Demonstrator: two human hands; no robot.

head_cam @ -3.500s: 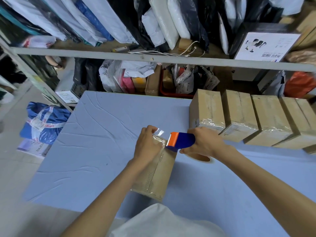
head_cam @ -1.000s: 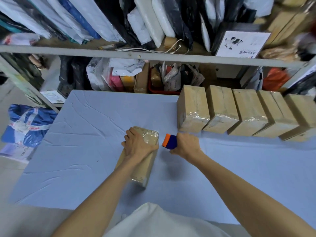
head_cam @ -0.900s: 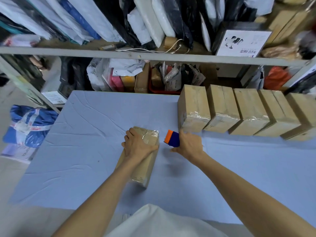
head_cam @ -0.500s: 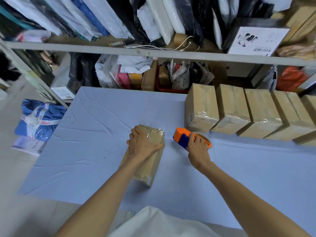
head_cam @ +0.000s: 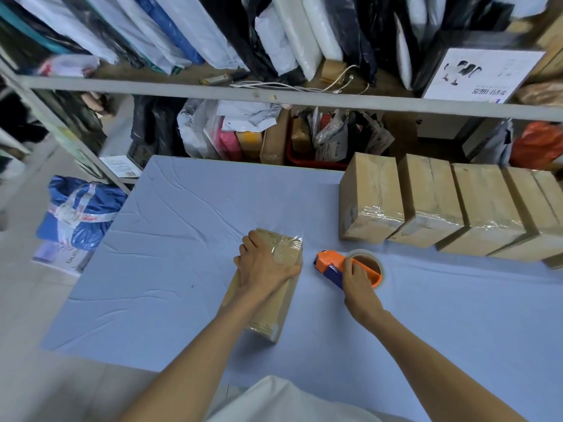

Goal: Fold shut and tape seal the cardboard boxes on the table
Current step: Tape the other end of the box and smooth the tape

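Left hand [head_cam: 265, 266] is down on the small brown cardboard box [head_cam: 275, 309]: palm on its taped far end, fingers curled over the left edge, thumb reaching to the right edge, a firm hold. The box lies flat near the middle of the blue cloth-covered table [head_cam: 158, 269], its long side running towards the person and its near corner well inside the table's near edge. Just to its right, a narrow strip of cloth apart, the orange-and-blue tape dispenser [head_cam: 328, 261] lies on the table, roll facing up. The right hand [head_cam: 359, 287] has its fingers curled over the handle, grasping it. Beyond the dispenser, the row of taped brown cardboard boxes [head_cam: 373, 199] stands side by side at the far right, near but not touching. Left of the held box, a wide stretch of wrinkled cloth runs out to the table's left edge. Past the far edge runs the grey metal shelf rail [head_cam: 213, 92].
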